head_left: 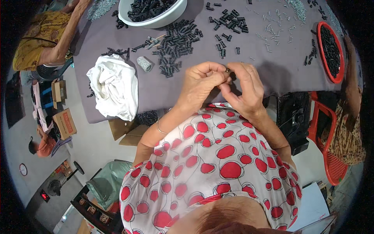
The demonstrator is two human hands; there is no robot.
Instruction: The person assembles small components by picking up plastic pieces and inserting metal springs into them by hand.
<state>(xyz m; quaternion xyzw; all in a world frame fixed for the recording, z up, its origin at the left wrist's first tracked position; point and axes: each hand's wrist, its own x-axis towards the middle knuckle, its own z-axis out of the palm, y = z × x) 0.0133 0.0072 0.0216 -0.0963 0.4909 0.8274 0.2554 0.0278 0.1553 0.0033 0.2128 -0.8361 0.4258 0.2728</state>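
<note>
Above the table's near edge, my left hand (201, 81) and my right hand (247, 86) meet with their fingertips pinched together. Between them is a small dark part (228, 70), mostly covered by the fingers, so its full shape is hidden. Just beyond my hands, several short black cylindrical plastic parts (238, 50) lie on the grey tablecloth (156, 91). A larger heap of black plastic parts (175, 45) spreads to the left. Small metal springs (274, 29) are scattered at the far right.
A white basin (165, 20) of black parts stands at the far side. Left are a bunched white cloth (113, 87) and a small speckled cylinder (144, 63). A red-rimmed tray (338, 78) and red chair (329, 156) are right. Other people sit at both sides.
</note>
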